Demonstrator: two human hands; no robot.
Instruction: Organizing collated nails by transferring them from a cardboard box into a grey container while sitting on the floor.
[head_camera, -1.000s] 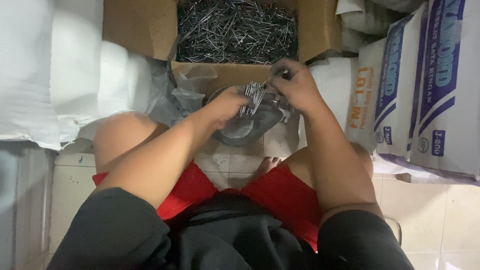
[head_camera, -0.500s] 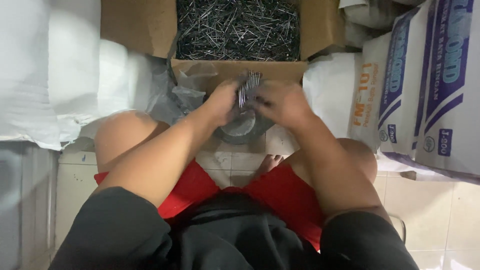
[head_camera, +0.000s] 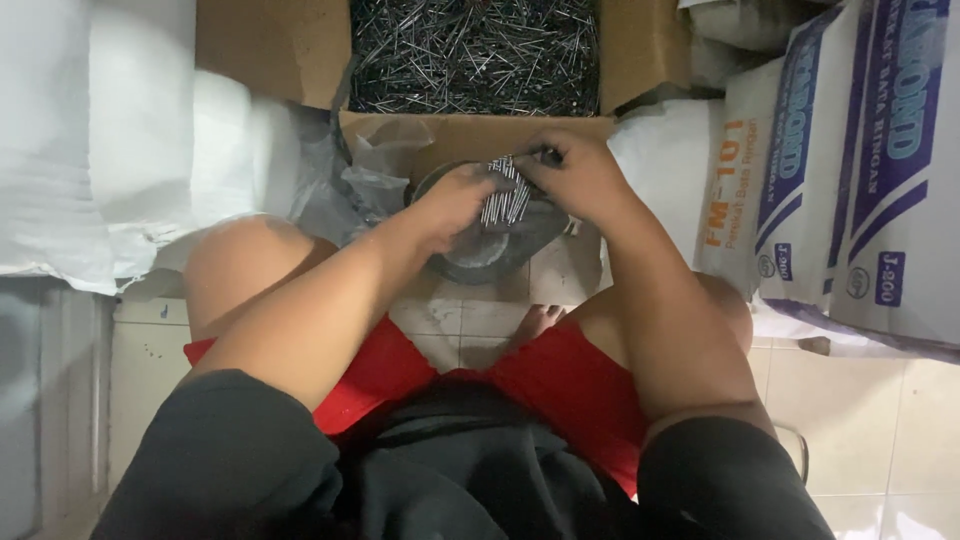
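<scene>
A bundle of grey steel nails (head_camera: 505, 192) is gripped between my left hand (head_camera: 455, 200) and my right hand (head_camera: 575, 175). Both hands close on it from either side, just above a round metal bowl (head_camera: 500, 255) that stands on the tiled floor between my knees. Right behind the hands is an open cardboard box (head_camera: 470, 130) filled with several loose nails (head_camera: 475, 50). My arms hide most of the bowl's inside.
Crumpled clear plastic (head_camera: 345, 190) lies left of the bowl. White sacks (head_camera: 100, 140) are piled on the left, and printed white-and-blue bags (head_camera: 860, 170) lean on the right. Pale floor tiles (head_camera: 880, 420) show at the lower right.
The hands drew together over the bowl and gathered the nails into a tighter upright bundle. The right hand shifted left, then settled back at the bundle's right side.
</scene>
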